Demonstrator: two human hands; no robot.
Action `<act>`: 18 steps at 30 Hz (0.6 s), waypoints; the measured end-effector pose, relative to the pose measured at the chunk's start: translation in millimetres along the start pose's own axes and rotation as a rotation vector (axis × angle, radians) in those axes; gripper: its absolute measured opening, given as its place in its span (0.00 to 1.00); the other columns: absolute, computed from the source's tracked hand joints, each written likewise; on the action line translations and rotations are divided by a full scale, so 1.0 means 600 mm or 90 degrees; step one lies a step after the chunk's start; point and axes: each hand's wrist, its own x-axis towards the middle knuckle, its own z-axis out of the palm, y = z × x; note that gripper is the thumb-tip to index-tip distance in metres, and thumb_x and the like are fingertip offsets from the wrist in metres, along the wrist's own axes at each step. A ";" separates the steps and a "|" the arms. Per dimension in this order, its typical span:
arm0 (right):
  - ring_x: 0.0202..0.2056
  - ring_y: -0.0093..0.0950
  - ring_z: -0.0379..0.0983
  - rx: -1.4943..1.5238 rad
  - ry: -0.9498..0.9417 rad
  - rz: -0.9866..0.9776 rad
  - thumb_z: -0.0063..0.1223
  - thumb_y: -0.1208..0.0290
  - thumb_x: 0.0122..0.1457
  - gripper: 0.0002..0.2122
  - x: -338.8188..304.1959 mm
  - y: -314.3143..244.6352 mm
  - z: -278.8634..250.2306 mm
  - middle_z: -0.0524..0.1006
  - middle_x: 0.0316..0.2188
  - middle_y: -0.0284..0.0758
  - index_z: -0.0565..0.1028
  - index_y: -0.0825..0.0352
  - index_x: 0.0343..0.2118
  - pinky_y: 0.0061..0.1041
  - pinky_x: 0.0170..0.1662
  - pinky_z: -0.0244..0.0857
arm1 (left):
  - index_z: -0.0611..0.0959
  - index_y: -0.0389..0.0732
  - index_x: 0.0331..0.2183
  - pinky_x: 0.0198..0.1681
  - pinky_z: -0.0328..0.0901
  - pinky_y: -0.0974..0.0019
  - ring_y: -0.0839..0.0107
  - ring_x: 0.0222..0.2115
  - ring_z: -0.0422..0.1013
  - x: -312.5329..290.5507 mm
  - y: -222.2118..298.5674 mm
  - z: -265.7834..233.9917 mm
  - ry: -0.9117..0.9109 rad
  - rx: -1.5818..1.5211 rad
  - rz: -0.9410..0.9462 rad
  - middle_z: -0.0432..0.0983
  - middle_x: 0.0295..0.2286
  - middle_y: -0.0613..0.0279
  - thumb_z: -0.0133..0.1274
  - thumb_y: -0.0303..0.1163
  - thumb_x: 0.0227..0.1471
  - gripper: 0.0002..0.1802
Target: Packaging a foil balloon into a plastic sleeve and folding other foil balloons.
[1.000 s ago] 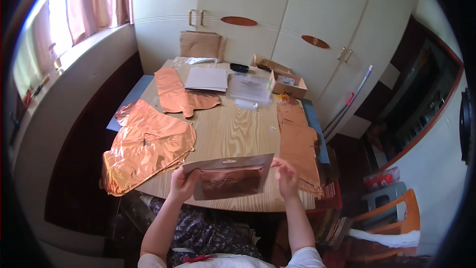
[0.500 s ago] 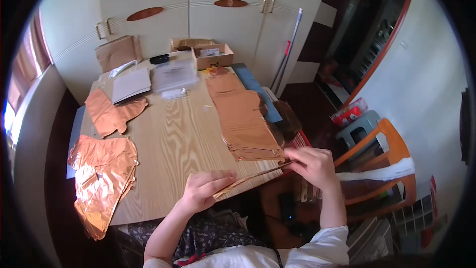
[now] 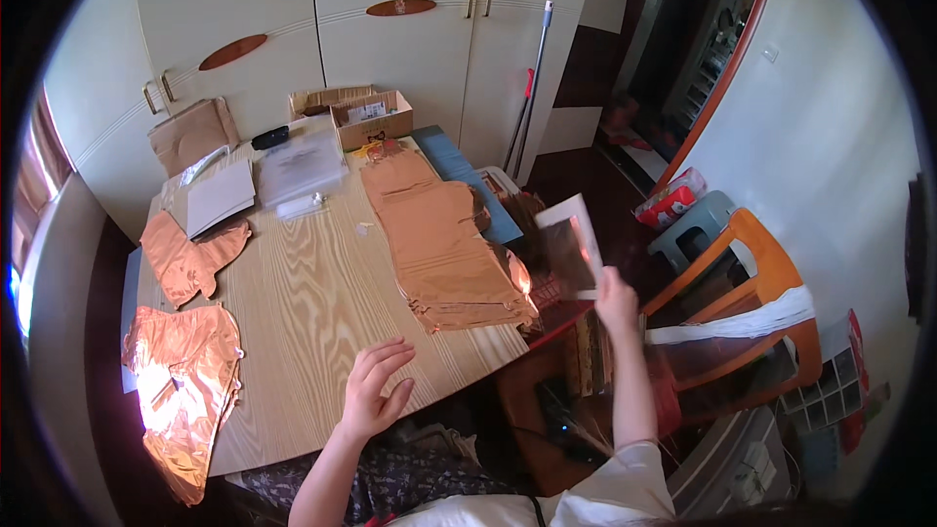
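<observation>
My right hand [image 3: 617,303] grips the lower corner of a flat, thin packet with a whitish border and a shiny brown middle [image 3: 567,246]. The packet is held up past the table's right edge. Over the table's front edge, my left hand [image 3: 377,388] is empty, its fingers apart. Between the hands and the boxes lies a long stack of flat copper-coloured foil pieces [image 3: 434,244], like uninflated foil balloons. Another shiny foil piece [image 3: 190,356] hangs over the table's left edge, with a duller copper piece [image 3: 190,259] behind it.
On the wood-grain table [image 3: 312,332] are a grey-white flat sheet [image 3: 221,203], clear plastic bags [image 3: 303,166], a black object [image 3: 270,138], an open cardboard box [image 3: 376,124] and a blue sheet [image 3: 454,161]. A wooden chair [image 3: 752,283] stands at the right, beside a grey stool [image 3: 693,232].
My left hand has let go of the flat packet and opened. My right hand has lifted the packet and turned it face-on, out beyond the table's right edge. The view has shifted right.
</observation>
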 end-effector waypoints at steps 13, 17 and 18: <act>0.30 0.41 0.79 -0.032 -0.207 0.000 0.45 0.66 0.58 0.11 -0.162 0.020 0.395 0.80 0.30 0.42 0.74 0.59 0.42 0.40 0.33 0.74 | 0.79 0.35 0.41 0.50 0.66 0.57 0.52 0.46 0.72 -0.071 -0.045 0.002 0.064 0.030 -0.143 0.76 0.42 0.50 0.55 0.16 0.42 0.20; 0.36 0.46 0.77 -0.020 -0.338 0.258 0.45 0.56 0.61 0.15 -0.128 -0.024 0.324 0.80 0.34 0.45 0.77 0.62 0.36 0.42 0.41 0.71 | 0.80 0.36 0.41 0.47 0.67 0.57 0.53 0.43 0.72 -0.074 -0.053 -0.004 0.066 0.041 -0.144 0.76 0.40 0.51 0.56 0.17 0.41 0.19; 0.37 0.48 0.77 0.025 -0.229 0.229 0.45 0.57 0.62 0.15 -0.120 -0.002 0.287 0.79 0.34 0.46 0.77 0.63 0.36 0.43 0.40 0.70 | 0.80 0.37 0.40 0.46 0.67 0.58 0.53 0.42 0.72 -0.070 -0.052 0.000 0.068 0.037 -0.130 0.77 0.39 0.51 0.56 0.18 0.41 0.19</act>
